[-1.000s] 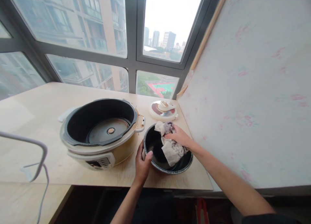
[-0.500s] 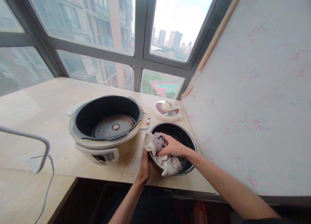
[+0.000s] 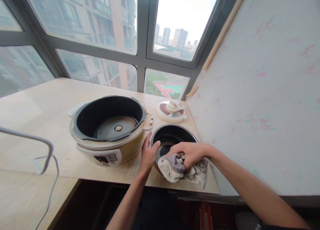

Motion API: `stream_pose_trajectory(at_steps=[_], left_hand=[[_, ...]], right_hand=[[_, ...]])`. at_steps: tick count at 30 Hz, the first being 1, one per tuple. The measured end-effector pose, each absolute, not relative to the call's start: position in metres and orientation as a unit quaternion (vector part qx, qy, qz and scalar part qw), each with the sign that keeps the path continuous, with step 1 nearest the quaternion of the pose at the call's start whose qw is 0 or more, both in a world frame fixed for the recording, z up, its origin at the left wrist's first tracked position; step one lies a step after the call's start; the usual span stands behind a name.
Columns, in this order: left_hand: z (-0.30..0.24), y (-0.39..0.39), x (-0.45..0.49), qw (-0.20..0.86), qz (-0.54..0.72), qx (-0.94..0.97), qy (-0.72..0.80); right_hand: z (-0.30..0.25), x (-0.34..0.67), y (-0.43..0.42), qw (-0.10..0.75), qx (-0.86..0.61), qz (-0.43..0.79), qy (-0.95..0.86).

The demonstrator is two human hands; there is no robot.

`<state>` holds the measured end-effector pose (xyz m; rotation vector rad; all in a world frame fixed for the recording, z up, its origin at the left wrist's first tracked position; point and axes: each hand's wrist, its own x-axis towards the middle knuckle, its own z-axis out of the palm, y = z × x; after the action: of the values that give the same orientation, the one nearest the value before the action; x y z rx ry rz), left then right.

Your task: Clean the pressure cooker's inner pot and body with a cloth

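Only one view is given, from a camera worn on the head. It is aimed forward and down over the bench [image 3: 50, 103], with the left hand [image 3: 148, 154] and right hand [image 3: 190, 153] caught close below.

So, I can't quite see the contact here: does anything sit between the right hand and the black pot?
Only the cloth, bunched under the right hand over the near rim of the black pot. The left hand touches the rim bare.

Black inner pot [image 3: 172, 136] upright on counter edge; crumpled grey-white cloth [image 3: 180, 168] draped over near rim.
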<state>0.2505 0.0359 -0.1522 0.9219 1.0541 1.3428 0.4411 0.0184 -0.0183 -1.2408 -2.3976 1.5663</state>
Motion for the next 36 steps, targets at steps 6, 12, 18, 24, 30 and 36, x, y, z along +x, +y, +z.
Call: stream_pose_trajectory(at_steps=[6, 12, 18, 24, 30, 36], left_hand=[[-0.153, 0.041, 0.243, 0.586, 0.533, 0.439, 0.425], [-0.149, 0.041, 0.241, 0.589, 0.534, 0.441, 0.417], [-0.146, 0.041, 0.243, 0.596, 0.530, 0.437, 0.416], [-0.147, 0.039, 0.243, 0.605, 0.540, 0.436, 0.390], [-0.153, 0.040, 0.247, 0.601, 0.560, 0.425, 0.381], [-0.155, 0.037, 0.252, 0.594, 0.561, 0.427, 0.386]], right_hand=[[0.002, 0.461, 0.013, -0.090, -0.457, 0.438, -0.769], [-0.007, 0.490, 0.021, -0.049, -0.577, 0.181, -0.795], [-0.017, 0.496, 0.048, -0.071, -0.570, 0.006, -0.819], [-0.032, 0.470, 0.073, -0.043, -0.527, -0.041, -0.848], [-0.052, 0.417, 0.075, 0.000, -0.435, -0.028, -0.900], [-0.071, 0.402, 0.056, 0.021, -0.402, 0.071, -0.913]])
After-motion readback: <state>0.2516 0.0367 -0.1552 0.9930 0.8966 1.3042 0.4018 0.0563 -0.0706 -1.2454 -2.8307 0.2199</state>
